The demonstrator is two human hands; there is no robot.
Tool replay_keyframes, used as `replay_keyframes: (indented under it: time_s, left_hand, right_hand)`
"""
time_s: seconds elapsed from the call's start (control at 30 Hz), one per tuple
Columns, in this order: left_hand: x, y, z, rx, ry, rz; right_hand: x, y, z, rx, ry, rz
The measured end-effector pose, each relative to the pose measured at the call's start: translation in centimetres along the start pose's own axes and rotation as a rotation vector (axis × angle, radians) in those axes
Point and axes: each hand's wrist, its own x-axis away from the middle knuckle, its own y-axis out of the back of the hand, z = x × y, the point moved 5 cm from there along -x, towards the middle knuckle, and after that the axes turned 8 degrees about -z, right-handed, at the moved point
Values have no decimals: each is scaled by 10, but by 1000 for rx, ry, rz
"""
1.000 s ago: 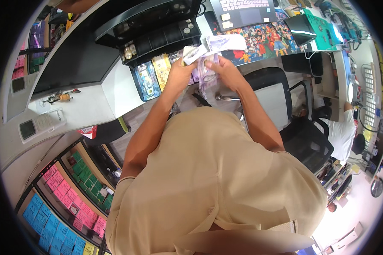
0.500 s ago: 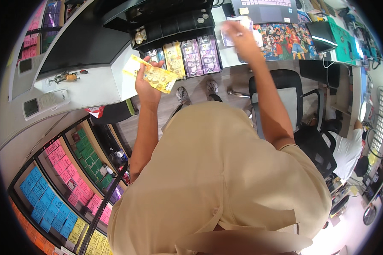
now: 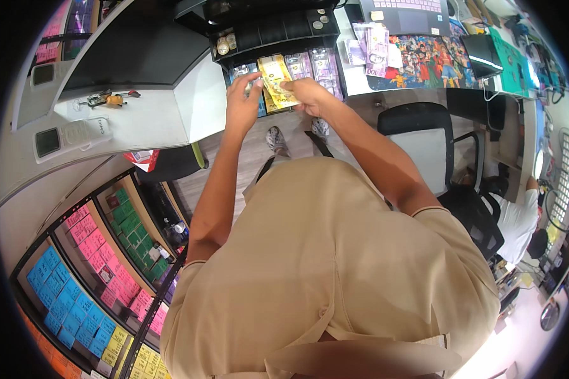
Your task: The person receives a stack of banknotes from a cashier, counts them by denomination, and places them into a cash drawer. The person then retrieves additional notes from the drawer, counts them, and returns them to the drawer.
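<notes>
Both my hands are over the open cash drawer (image 3: 342, 93), whose sections hold blue, yellow and purple banknotes. My right hand (image 3: 312, 96) pinches the near right corner of yellow banknotes (image 3: 274, 74), which lie over the yellow section. To their left is my left hand (image 3: 241, 101), fingers apart, with the tips close to the notes' left edge. I cannot tell if they touch. Right of the yellow section, two stacks of purple banknotes (image 3: 325, 66) lie side by side. Blue banknotes (image 3: 241, 71) show partly behind my left fingers.
A black coin tray (image 3: 272, 44) with some coins spans the drawer's back. More purple banknotes (image 3: 377, 50) lie on the desk by a laptop (image 3: 408, 19) and a colourful mat (image 3: 430, 60). Keys (image 3: 110, 99) rest on the left counter. An office chair (image 3: 417, 136) stands right.
My right hand has left the purple banknotes on the desk and come left to the drawer. The yellow banknotes have passed from my left hand to my right, over the yellow section.
</notes>
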Motion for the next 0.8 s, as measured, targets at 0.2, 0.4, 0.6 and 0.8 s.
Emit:
replay_keyframes:
  time_s: [0.2, 0.4, 0.6, 0.8]
  left_hand:
    - [-17, -24, 8, -368, -256, 318]
    - [-27, -34, 20, -609, -481, 350]
    - [-30, -43, 24, -751, -624, 357]
    - [-33, -43, 13, -701, -637, 283]
  right_hand:
    - [-15, -17, 1, -5, -21, -31]
    - [2, -8, 29, 889, 275, -264]
    - [41, -10, 34, 1252, 927, -443]
    - [21, -24, 23, 1334, 937, -462]
